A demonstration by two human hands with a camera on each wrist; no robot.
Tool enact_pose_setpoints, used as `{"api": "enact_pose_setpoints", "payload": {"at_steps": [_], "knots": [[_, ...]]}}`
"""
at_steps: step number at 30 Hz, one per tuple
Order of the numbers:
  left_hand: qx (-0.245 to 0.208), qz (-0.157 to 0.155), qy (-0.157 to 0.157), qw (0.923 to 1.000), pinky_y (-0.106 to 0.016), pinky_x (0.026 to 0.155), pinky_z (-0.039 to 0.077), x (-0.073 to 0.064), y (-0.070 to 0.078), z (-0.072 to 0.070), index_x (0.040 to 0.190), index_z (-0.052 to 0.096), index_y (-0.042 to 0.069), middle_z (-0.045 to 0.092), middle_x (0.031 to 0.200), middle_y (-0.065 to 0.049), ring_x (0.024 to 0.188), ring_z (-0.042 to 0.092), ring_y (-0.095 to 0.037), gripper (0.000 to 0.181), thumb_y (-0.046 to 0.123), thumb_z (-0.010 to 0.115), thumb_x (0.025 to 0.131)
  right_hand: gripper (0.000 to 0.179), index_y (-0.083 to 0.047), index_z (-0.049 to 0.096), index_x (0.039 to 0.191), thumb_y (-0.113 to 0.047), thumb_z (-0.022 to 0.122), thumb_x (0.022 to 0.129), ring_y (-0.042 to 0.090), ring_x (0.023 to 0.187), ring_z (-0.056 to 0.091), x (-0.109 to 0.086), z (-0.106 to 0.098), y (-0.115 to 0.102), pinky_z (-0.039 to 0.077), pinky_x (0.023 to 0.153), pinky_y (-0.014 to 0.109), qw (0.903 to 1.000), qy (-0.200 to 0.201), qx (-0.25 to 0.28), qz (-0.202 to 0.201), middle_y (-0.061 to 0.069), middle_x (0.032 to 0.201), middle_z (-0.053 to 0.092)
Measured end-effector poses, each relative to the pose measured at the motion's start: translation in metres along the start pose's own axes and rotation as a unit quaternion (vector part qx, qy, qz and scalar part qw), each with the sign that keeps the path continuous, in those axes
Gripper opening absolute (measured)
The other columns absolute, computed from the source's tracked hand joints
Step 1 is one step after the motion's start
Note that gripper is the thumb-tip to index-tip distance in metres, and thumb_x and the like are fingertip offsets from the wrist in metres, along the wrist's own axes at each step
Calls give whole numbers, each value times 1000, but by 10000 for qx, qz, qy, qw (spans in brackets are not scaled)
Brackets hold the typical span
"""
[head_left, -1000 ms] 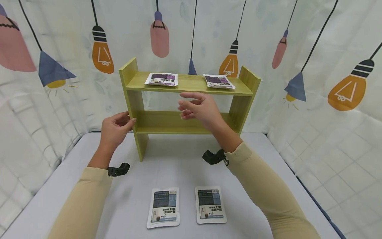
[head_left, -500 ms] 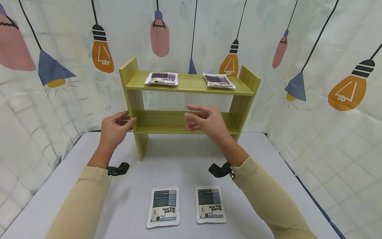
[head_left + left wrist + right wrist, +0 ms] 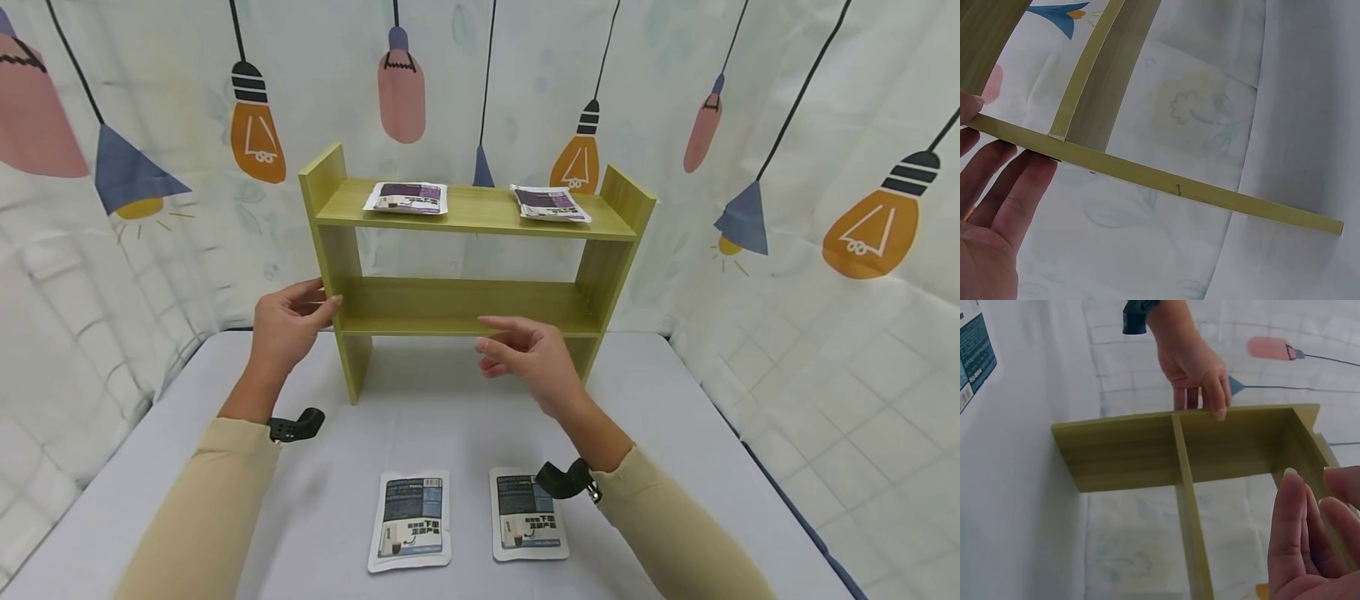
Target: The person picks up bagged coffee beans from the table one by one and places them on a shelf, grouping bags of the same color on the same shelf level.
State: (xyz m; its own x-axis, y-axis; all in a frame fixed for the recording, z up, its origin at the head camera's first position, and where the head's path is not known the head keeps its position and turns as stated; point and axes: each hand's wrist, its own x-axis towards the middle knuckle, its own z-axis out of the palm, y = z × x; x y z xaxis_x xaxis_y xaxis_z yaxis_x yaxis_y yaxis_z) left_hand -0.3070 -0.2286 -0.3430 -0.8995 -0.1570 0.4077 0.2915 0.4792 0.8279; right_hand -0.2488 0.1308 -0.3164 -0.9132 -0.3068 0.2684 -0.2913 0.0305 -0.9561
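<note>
Yellow-green wood makes up the shelf (image 3: 457, 287), which stands on the white table (image 3: 450, 425) in front of me; my left hand (image 3: 288, 321) is clamped on its left panel (image 3: 345, 258), thumb on the inner face and fingers against the outer one; my right hand (image 3: 528, 354) is in front of the shelf's lower board (image 3: 420, 321), right of its middle, with the fingers loosely bent and the thumb apart from their tips.

On the shelf's upper board (image 3: 480, 200) lie a left purple packet (image 3: 408, 198) and a right purple packet (image 3: 551, 204); their pale print is too small for me to read; nearer to me than the shelf, a left blue packet (image 3: 410, 522) and a right blue packet (image 3: 527, 525) lie flat side by side, a little apart; each label has a dark block of fine print, a blue panel and a drawing of a cup; in the bold black Chinese characters I can make out 下单; the left one shows a barcode at its top right; my right wrist camera (image 3: 564, 480) partly covers the right one in the head view; behind the shelf hangs a white curtain (image 3: 540, 83) printed with pink, blue and orange lamps.
</note>
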Motion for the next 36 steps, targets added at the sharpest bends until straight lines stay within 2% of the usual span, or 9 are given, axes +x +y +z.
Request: {"api": "enact_pose_setpoints", "payload": {"at_steps": [3, 8, 14, 18, 21, 28, 36], "knots": [[14, 19, 11, 10000, -9, 72, 56, 0, 0, 0, 146, 59, 18, 70, 127, -16, 87, 64, 11, 59, 48, 68, 96, 41, -3, 67, 133, -13, 75, 94, 20, 79, 75, -9, -2, 12, 65, 78, 37, 10000, 48, 12, 59, 11, 100, 77], [12, 25, 53, 10000, -8, 72, 56, -2, -1, -1, 145, 60, 17, 71, 126, -16, 85, 63, 12, 58, 46, 69, 96, 37, -10, 70, 131, -17, 75, 95, 19, 82, 74, -21, -5, 28, 65, 81, 36, 9998, 133, 49, 171, 6, 98, 76], [50, 6, 47, 10000, -8, 72, 55, -2, -2, -2, 146, 59, 18, 71, 127, -15, 86, 63, 12, 59, 48, 68, 96, 36, -10, 70, 129, -20, 75, 95, 21, 87, 75, -37, -10, 45, 65, 83, 36, 9992, 213, -56, 333, 10, 104, 74], [4, 21, 67, 10000, -8, 72, 56, -2, -2, -1, 145, 60, 18, 71, 126, -16, 85, 64, 12, 58, 47, 69, 96, 36, -10, 71, 128, -21, 75, 95, 33, 94, 75, -48, -12, 55, 64, 83, 35, 9983, 313, -195, 459, 16, 110, 74], [-12, 36, 82, 10000, -9, 72, 56, -2, -2, 0, 144, 61, 17, 71, 125, -17, 84, 64, 13, 57, 46, 69, 96, 37, -7, 70, 128, -19, 76, 94, 37, 97, 75, -56, -12, 61, 64, 82, 33, 9976, 358, -180, 567, 21, 113, 72], [34, 8, 69, 10000, -8, 72, 55, -2, 0, 0, 145, 61, 16, 71, 126, -16, 85, 63, 12, 58, 47, 68, 96, 34, -8, 72, 125, -15, 77, 92, 19, 98, 75, -72, -14, 75, 63, 86, 27, 9951, 467, -270, 828, 22, 120, 72], [29, 59, 65, 10000, -8, 73, 55, 0, 0, 1, 144, 61, 17, 71, 125, -15, 86, 65, 10, 58, 47, 69, 95, 36, -10, 72, 126, -16, 78, 91, 16, 111, 71, -91, -17, 88, 58, 93, 20, 9903, 629, -334, 1191, 19, 128, 70]]}}
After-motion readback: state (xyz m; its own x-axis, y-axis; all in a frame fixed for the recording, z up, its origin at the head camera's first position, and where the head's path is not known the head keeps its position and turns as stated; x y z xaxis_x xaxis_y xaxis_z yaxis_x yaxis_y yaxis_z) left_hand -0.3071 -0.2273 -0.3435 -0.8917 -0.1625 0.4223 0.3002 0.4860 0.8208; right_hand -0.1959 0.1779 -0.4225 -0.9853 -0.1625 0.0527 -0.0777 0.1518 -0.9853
